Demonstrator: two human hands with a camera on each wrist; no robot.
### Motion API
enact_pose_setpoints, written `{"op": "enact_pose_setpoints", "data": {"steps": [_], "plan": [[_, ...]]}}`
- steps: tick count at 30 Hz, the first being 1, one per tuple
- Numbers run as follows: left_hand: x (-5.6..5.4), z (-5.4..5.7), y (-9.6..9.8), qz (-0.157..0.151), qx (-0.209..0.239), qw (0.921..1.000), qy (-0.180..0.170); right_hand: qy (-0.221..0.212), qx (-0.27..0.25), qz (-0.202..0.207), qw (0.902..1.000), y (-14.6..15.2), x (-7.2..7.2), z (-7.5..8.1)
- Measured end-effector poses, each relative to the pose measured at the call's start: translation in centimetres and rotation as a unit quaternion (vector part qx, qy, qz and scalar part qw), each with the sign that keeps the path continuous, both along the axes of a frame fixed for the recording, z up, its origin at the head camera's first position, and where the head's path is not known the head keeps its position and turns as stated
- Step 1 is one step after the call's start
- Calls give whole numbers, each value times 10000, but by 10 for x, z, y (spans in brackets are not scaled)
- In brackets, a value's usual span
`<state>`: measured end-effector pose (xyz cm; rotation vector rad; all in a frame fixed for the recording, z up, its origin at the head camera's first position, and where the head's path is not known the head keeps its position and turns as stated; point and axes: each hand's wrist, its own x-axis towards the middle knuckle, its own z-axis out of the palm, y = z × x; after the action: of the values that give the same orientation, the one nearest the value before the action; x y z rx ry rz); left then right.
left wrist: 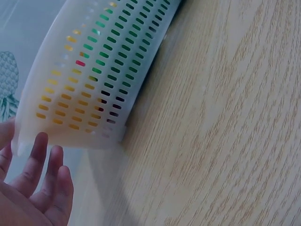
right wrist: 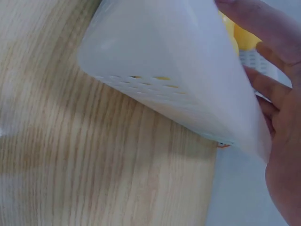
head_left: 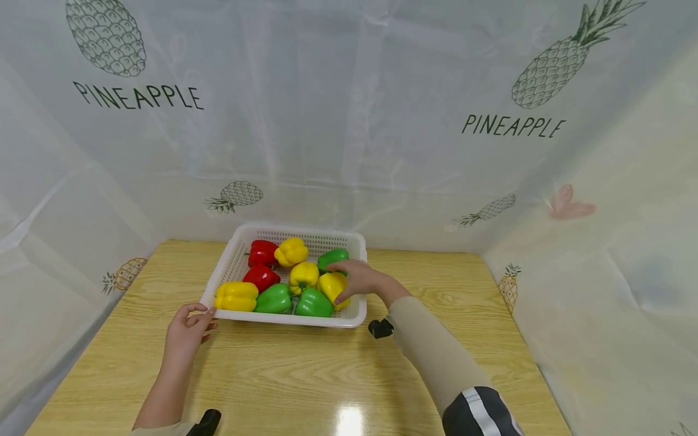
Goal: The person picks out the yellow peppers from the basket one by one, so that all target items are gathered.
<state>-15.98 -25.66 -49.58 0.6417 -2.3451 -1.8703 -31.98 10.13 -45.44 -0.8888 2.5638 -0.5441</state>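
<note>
A white plastic basket (head_left: 294, 319) holds several red, yellow and green bell peppers. My left hand (head_left: 186, 330) pinches its front left corner, thumb at the rim and fingertips against the outer wall in the left wrist view. Over the basket's right side, my right hand (head_left: 357, 280) spreads thumb and fingers above a yellow bell pepper (head_left: 331, 286). Its thumb overlaps the front of this pepper, and its fingertips overlap a green bell pepper (head_left: 335, 257) behind. In the right wrist view, its fingers (right wrist: 268, 87) reach inside past the basket's wall (right wrist: 188, 56).
The basket stands toward the back of a wooden table (head_left: 283, 375). A pale sheet (head_left: 327, 121) printed with pineapples hangs behind and along both sides. Each wrist wears a black device, one of them beside the right cuff (head_left: 380, 329).
</note>
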Motion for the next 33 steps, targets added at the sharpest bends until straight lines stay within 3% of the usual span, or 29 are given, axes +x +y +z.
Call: {"op": "enact_pose_setpoints", "data": {"steps": [8,17,33], "plan": [[0,-1,0,16,61,10000,-23,40,392,28,9992,-3,1,4],[0,0,0,78,108,9999,-5,-39,351,-54,9994,-5,1,5],[-1,-3,2,118,220,9997,12,-543,-684,-386,9954,-2,2,4]]}}
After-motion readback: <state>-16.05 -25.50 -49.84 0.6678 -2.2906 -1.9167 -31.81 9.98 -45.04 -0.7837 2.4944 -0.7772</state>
